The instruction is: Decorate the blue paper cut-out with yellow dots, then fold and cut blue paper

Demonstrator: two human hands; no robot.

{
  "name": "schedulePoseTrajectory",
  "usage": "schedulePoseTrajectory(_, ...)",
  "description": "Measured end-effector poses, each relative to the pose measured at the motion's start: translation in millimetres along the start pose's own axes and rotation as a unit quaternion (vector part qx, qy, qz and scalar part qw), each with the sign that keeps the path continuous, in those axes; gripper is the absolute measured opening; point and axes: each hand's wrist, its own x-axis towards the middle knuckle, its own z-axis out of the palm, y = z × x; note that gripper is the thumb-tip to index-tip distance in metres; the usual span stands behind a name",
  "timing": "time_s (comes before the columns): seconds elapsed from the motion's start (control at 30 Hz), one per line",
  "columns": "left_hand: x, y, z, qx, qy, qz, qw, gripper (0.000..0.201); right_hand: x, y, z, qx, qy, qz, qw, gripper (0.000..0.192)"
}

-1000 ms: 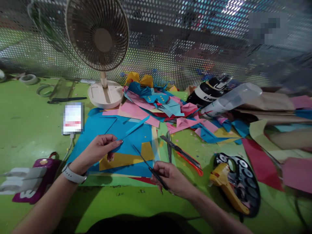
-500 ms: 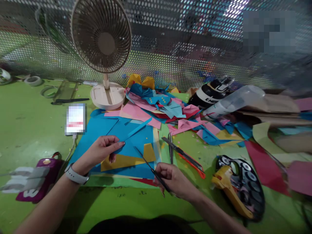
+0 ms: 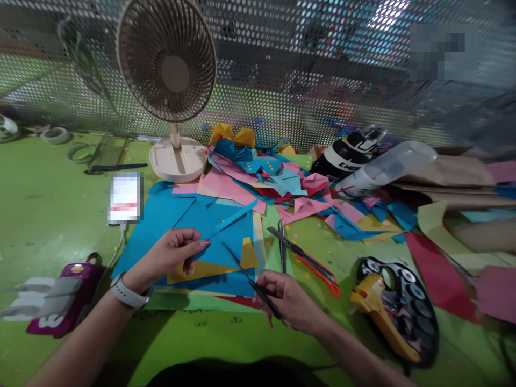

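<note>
Between the pinched fingers of my left hand (image 3: pixel 183 250) is one end of a narrow blue paper strip (image 3: pixel 236 217), which points up and right over the blue sheets. My right hand (image 3: pixel 280 295) grips a slim dark pointed tool (image 3: pixel 244 269), its tip aimed up-left toward my left hand; its exact kind is unclear. Below both hands lie blue paper sheets (image 3: pixel 159 217), a long yellow paper piece (image 3: pixel 201 270) and a small yellow paper piece (image 3: pixel 249 252). Tweezers (image 3: pixel 282 252) and an orange utility knife (image 3: pixel 308 259) rest just beyond my right hand.
A fan (image 3: pixel 179 158) stands behind the sheets, beside a heap of coloured paper scraps (image 3: pixel 258 169). Leftward are a phone (image 3: pixel 124 198) and a purple power strip (image 3: pixel 74 293) with plugs. At right are a yellow tape dispenser (image 3: pixel 382 317), a black bottle (image 3: pixel 342 159) and a clear bottle (image 3: pixel 391 169).
My left hand has shifted slightly right and down, carrying the blue strip with it. The small yellow piece looks narrower and more upright. My right hand has barely moved.
</note>
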Motion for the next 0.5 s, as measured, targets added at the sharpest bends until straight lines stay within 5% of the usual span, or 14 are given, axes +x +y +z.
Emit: schedulePoseTrajectory(0.5,-0.7,1.7,6.9,-0.002,-0.019,-0.014,1.000,0.036,0.7,4.0,-0.2,-0.010,-0.005,-0.014,1.000,0.047)
